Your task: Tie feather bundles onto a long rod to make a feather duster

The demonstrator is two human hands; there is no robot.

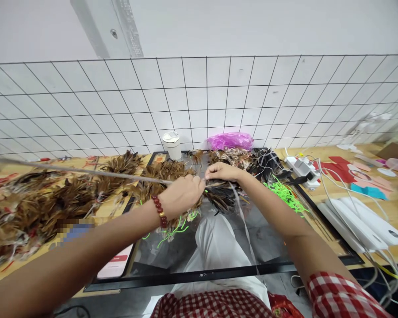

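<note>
My left hand point(184, 194) and my right hand point(220, 171) meet over a dark glass panel, their fingertips nearly touching. A thin pale ribbon point(129, 176) runs taut from the left edge of the view to my closed left hand. Fingers of my right hand are pinched at the top of a bunch of black-brown feathers point(220, 198), which spreads below the palm. The exact grip points are covered by the fingers. Another length of pale ribbon point(243, 221) hangs from beside the bunch towards the panel's front edge.
Brown feather bunches point(63, 198) cover the left side. Bright green strings point(287, 194) lie right of my hands. Behind stand a white lidded cup point(171, 145) and a pink plastic bag point(231, 141). A power strip point(303, 171), cables and white devices point(365, 225) occupy the right. A black-framed glass panel point(268, 243) lies in front.
</note>
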